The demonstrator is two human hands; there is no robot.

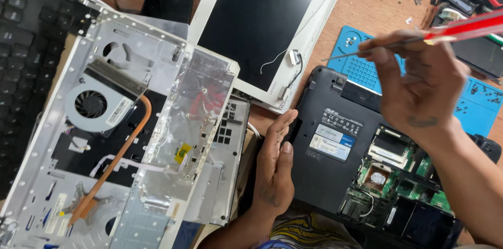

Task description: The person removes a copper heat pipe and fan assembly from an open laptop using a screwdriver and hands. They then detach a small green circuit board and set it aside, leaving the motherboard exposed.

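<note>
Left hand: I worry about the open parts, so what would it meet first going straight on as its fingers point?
The left hand already touches the black laptop; beyond lies the white screen panel, probably.

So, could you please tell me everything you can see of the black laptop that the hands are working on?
The black laptop lies upside down on the wooden table, its far corner over a blue mat. The base looks like matte plastic with labels near the middle. A cover is off, showing green circuit boards and a bare chip. The left hand rests flat against its left edge. The right hand hovers above it, holding a red-handled screwdriver whose tip is clear of the case.
</note>
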